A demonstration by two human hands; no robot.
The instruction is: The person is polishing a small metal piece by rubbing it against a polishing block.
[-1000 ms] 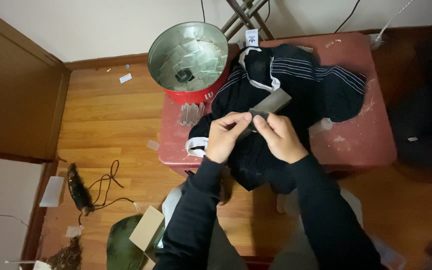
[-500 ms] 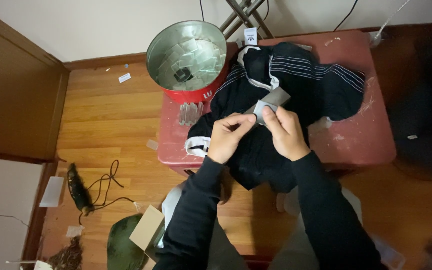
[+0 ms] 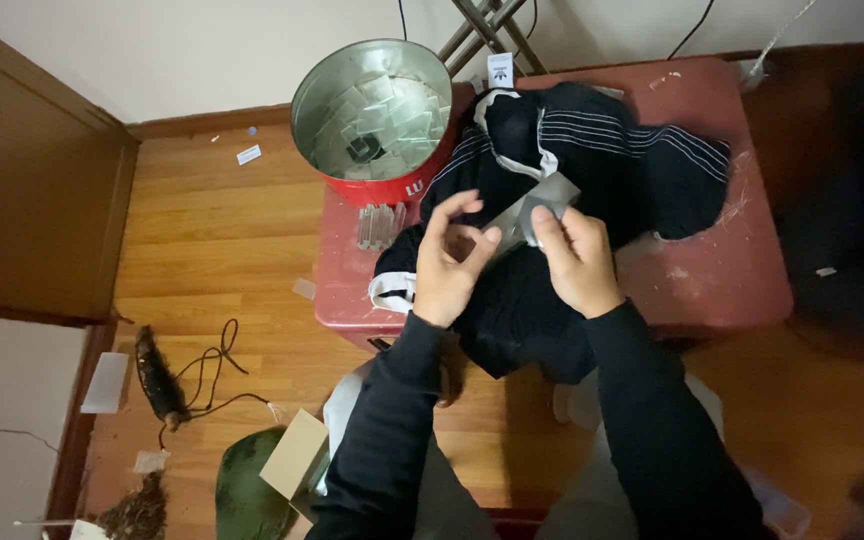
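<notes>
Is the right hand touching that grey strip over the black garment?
Touching. The head view shows the right hand with its thumb and fingertips pressed on the grey strip, no gap between them.

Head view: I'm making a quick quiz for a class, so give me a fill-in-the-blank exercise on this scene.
1. Both hands, left hand and right hand, hold a flat grey ____.
2. The dark jacket lies on a ____ table.
3. The red bucket stands at the table's ____ corner.
4. A black cable lies on the ____ floor.

Missing words: strip; red; far left; wooden
</notes>
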